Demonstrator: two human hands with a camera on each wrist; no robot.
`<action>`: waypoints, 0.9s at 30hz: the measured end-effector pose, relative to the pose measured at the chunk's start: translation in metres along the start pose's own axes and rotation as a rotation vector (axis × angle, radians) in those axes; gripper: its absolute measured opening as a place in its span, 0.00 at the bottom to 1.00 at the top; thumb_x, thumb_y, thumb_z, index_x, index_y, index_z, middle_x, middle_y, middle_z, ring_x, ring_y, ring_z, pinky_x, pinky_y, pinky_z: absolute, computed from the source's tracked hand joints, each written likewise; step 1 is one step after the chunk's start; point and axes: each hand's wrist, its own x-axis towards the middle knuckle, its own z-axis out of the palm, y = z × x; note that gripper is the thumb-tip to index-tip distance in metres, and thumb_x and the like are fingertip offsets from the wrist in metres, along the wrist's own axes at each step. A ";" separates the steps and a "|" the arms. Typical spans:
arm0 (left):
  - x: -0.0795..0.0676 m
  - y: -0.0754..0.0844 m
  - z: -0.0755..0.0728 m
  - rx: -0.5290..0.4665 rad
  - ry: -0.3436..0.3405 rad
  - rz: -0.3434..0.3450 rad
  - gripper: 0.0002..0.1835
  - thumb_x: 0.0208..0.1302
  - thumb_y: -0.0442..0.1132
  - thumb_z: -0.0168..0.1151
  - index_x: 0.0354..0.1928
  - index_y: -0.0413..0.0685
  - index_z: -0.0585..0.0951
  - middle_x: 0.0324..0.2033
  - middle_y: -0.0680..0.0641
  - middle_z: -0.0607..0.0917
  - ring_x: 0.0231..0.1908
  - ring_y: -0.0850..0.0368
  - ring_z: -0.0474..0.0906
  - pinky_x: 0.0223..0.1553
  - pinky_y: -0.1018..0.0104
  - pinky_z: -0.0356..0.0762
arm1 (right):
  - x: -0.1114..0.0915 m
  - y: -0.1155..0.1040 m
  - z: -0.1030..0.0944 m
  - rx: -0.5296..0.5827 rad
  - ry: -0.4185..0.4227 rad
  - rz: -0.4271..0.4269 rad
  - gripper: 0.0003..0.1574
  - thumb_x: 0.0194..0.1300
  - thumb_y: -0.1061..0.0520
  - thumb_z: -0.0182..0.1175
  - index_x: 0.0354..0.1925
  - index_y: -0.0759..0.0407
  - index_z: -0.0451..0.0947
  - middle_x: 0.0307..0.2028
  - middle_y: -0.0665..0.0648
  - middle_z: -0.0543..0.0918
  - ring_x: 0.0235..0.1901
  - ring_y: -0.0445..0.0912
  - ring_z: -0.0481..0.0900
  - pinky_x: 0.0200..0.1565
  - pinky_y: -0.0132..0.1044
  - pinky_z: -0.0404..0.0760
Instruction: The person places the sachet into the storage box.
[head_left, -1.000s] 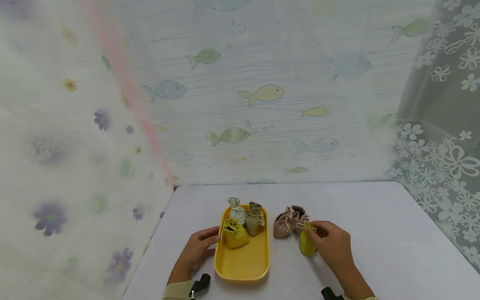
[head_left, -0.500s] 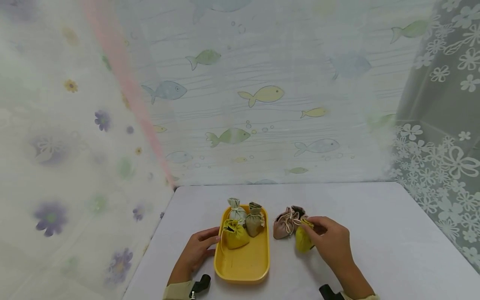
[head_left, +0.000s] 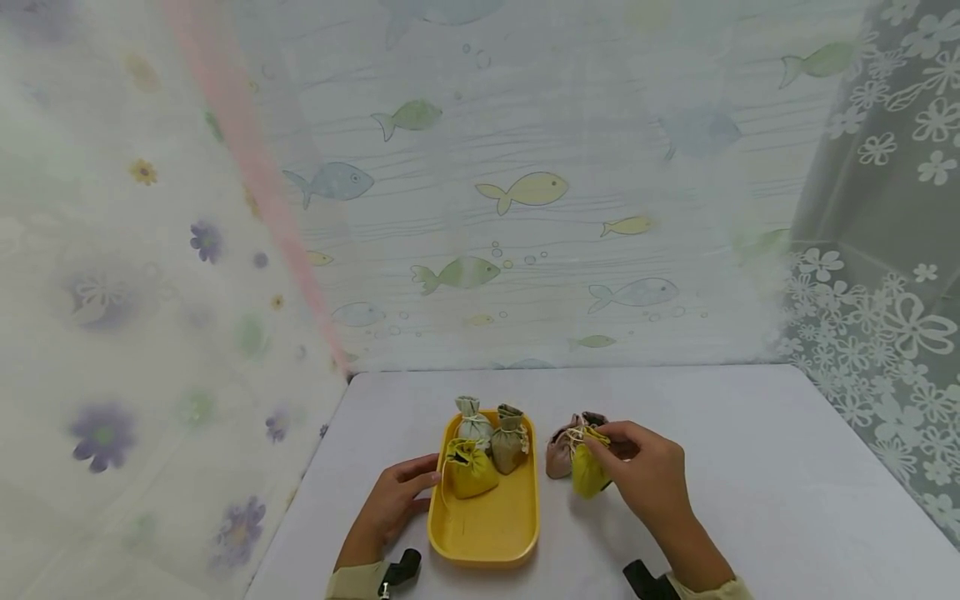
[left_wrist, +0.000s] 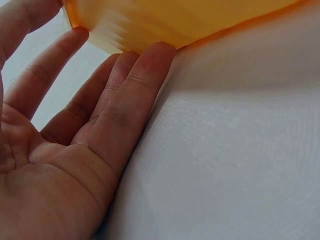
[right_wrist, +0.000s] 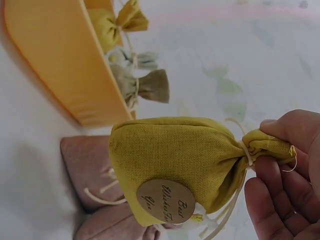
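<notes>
My right hand (head_left: 651,471) pinches the gathered neck of a yellow drawstring pouch (right_wrist: 170,165), which hangs off the table. A round brown tag (right_wrist: 166,201) with handwriting-style print is on its side. Behind it, two dusty-pink drawstring pouches (head_left: 559,457) lie on the table, partly covered by the yellow one in the head view. My left hand (head_left: 399,498) touches the left side of a yellow tray (head_left: 483,542), fingers extended against its wall (left_wrist: 125,25). Inside the tray's far half are another yellow pouch (head_left: 472,477), a pale green pouch (head_left: 475,427) and an olive-brown pouch (head_left: 510,446).
All of this is on a white-covered table (head_left: 780,500). A fish-print curtain (head_left: 525,275) stands at the back edge, a flower-print sheet (head_left: 150,358) on the left and a lacy floral panel (head_left: 885,358) on the right.
My right hand has carried the yellow pouch leftward and slightly up, in front of the pink pouches toward the tray. My left hand and the tray have stayed put.
</notes>
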 end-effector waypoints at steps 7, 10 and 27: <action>0.002 -0.001 0.000 -0.004 -0.002 0.004 0.40 0.55 0.56 0.78 0.69 0.48 0.79 0.68 0.42 0.79 0.58 0.53 0.83 0.52 0.56 0.88 | 0.005 -0.014 0.009 0.064 -0.044 0.004 0.11 0.56 0.55 0.79 0.38 0.50 0.88 0.39 0.48 0.91 0.31 0.38 0.86 0.34 0.25 0.86; 0.002 -0.001 0.000 -0.006 0.001 0.000 0.41 0.55 0.56 0.78 0.69 0.48 0.79 0.68 0.43 0.79 0.58 0.53 0.83 0.52 0.56 0.87 | 0.007 -0.021 0.014 0.087 -0.058 -0.008 0.12 0.56 0.56 0.80 0.39 0.50 0.89 0.41 0.48 0.91 0.31 0.37 0.86 0.34 0.25 0.86; -0.002 0.001 0.003 0.006 0.035 -0.017 0.38 0.56 0.55 0.78 0.68 0.50 0.80 0.69 0.43 0.78 0.61 0.51 0.82 0.53 0.56 0.87 | 0.018 -0.054 0.044 0.153 -0.131 -0.047 0.09 0.57 0.50 0.79 0.36 0.47 0.89 0.31 0.43 0.88 0.28 0.35 0.83 0.32 0.28 0.86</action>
